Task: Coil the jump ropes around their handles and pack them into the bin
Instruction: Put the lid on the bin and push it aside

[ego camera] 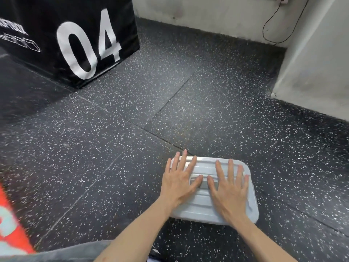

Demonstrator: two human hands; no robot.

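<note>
step: both flat palms, left hand (179, 176) and right hand (231, 183), pressing down the pale grey ribbed plastic bin lid (204, 204)
ropes: none showing beside the lid
next: probably just checking it's snapping shut

Evenly lit from overhead, fairly bright, with soft shadows only. Mild glare on the pale lid (207, 203); motion blur smearing the red shape (11, 220) at lower left. Wide-angle bending toward the edges.

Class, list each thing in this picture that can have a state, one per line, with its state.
Bin lid: on, lying flat, both palms on it.
Left hand: fingers straight, spread, pressing the lid.
Right hand: fingers straight, spread, pressing the lid.
Black cable: hanging slack against the wall.
</note>
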